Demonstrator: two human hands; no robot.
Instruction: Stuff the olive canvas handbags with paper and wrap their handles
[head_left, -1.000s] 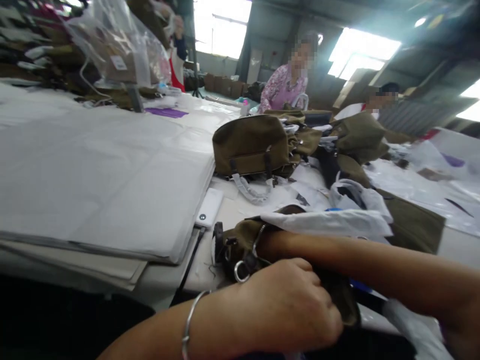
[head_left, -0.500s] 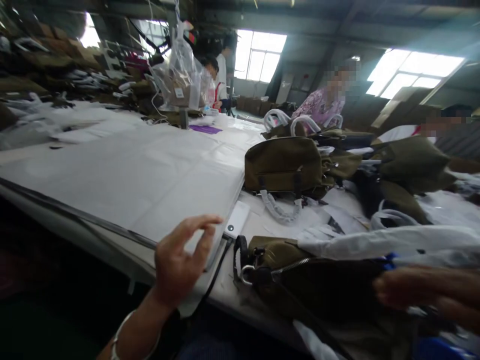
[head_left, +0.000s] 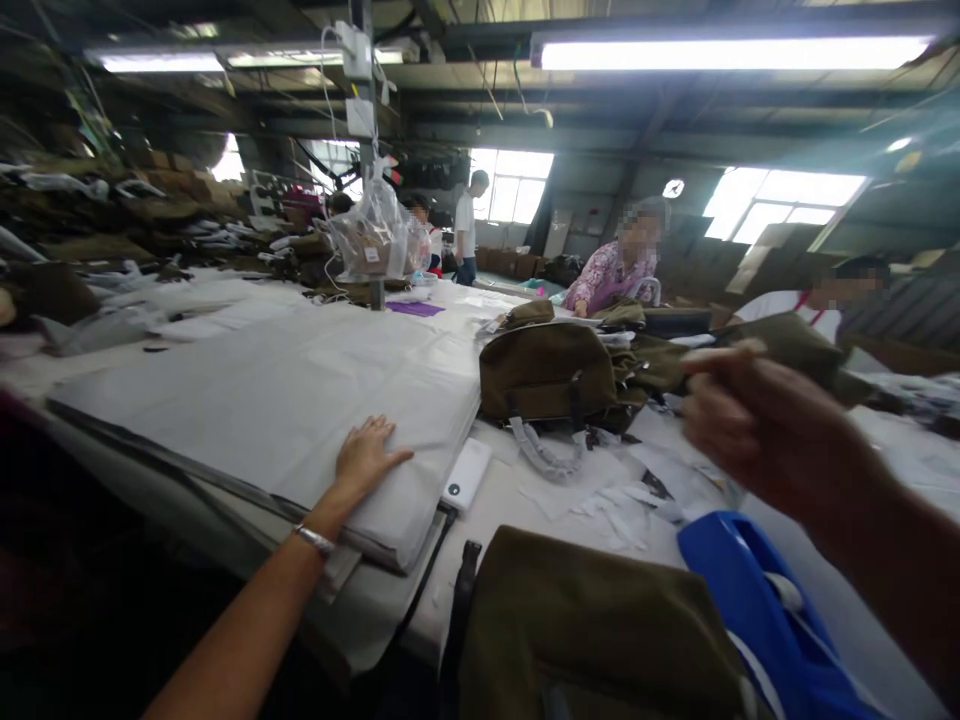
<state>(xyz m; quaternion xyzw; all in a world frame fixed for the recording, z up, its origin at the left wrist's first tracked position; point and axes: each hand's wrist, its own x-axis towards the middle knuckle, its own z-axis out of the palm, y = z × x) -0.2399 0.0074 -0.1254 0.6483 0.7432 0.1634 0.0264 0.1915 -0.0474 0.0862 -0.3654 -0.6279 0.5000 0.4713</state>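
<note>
My left hand (head_left: 367,455) lies flat, fingers spread, on the near right corner of a stack of large white sheets (head_left: 300,400). Raised over the right side of the table, my right hand (head_left: 739,415) is blurred, its fingers curled and thumb pressed in; whatever it may hold is hidden. Directly in front of me is an olive fabric bag (head_left: 592,620) with a dark strap at its left edge, touched by neither hand. Right of it sits a blue plastic tape dispenser (head_left: 739,570) with a white wheel, below my right hand.
A white power bank (head_left: 466,475) with a black cable lies beside the stack. Another olive bag (head_left: 551,370) with a wrapped handle stands behind, near paper scraps (head_left: 619,510). A post (head_left: 367,170) with a hanging plastic bag rises further back. Several people are across the table.
My left hand has gone from a pinch-like pose in the air to flat on the sheets. My right hand has risen away from the near bag, which now shows a plain panel. The view tilted up.
</note>
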